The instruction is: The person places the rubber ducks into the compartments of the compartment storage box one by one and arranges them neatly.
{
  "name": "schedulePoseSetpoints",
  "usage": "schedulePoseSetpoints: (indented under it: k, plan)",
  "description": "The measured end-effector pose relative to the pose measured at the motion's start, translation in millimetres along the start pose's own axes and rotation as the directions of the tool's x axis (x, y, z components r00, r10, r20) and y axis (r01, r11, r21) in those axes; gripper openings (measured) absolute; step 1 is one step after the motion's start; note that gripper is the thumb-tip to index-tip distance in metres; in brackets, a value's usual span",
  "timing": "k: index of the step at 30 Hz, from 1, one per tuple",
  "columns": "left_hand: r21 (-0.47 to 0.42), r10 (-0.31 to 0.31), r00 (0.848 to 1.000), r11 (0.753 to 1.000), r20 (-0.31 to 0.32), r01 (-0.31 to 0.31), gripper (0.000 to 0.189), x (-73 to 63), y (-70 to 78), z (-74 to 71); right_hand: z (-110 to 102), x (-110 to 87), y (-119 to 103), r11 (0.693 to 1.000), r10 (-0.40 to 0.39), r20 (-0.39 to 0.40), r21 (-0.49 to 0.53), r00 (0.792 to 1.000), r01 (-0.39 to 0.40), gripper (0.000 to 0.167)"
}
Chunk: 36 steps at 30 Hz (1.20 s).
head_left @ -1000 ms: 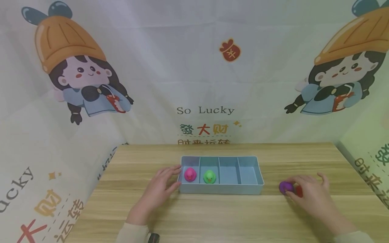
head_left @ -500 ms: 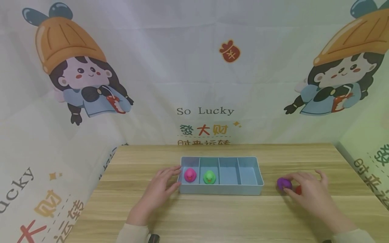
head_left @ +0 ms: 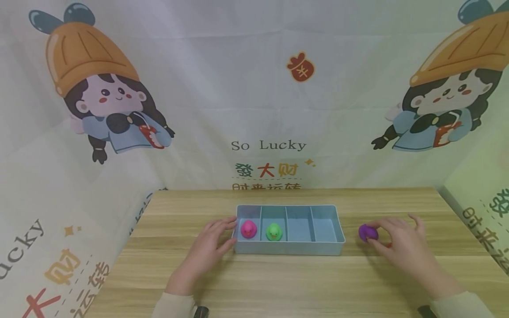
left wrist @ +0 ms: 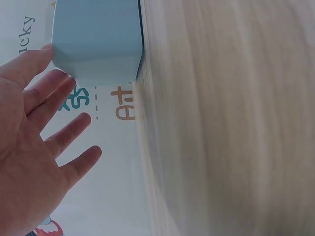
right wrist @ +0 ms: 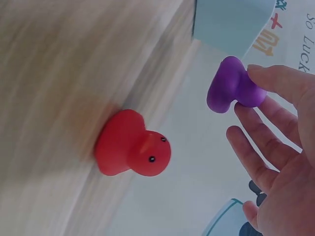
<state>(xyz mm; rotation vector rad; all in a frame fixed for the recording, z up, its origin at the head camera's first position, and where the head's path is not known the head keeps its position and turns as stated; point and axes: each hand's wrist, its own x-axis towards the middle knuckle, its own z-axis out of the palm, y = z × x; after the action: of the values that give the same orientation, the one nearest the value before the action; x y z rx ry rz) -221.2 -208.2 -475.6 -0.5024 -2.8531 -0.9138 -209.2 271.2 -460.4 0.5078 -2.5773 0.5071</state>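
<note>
Between thumb and fingers, my right hand (head_left: 403, 247) pinches a purple toy duck (right wrist: 231, 87), lifted off the table in the right wrist view. A red toy duck (right wrist: 130, 145) stands on the table near that hand; in the head view the hand hides most of it. My left hand (head_left: 210, 240) touches the left end of a light blue box (head_left: 288, 248) with extended fingers. This box has several compartments in a row. A pink duck (head_left: 248, 229) sits in the leftmost one and a green duck (head_left: 274, 232) in the one beside it.
The wooden table (head_left: 278, 287) reaches back to a printed cloth (head_left: 199, 132) that hangs behind it and along both sides. A dark object (head_left: 201, 312) shows by the left sleeve at the bottom edge.
My right hand has lifted the purple duck and carried it slightly left and away from the red duck. The left hand and the box stay in place.
</note>
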Motion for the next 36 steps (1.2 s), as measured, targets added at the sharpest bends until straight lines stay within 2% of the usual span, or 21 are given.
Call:
schedulePoseSetpoints:
  k: [19,28,36]
  plan:
    - [-0.010,0.022,1.000,1.000,-0.020,-0.023,0.048,0.2,-3.7,4.1,-0.4,18.8,-17.1,0.999,-0.034,-0.028,0.024,0.999,0.034,0.035]
    - [-0.021,-0.002,1.000,1.000,-0.006,0.002,0.049,-0.7,-3.6,3.1,2.7,28.2,-26.4,0.997,-0.070,-0.053,0.032,0.996,0.072,0.034]
    - [-0.022,-0.010,1.000,1.000,0.002,0.010,0.049,-0.5,-2.1,1.4,6.3,36.3,-38.2,0.993,-0.093,-0.042,0.062,0.995,0.096,0.032]
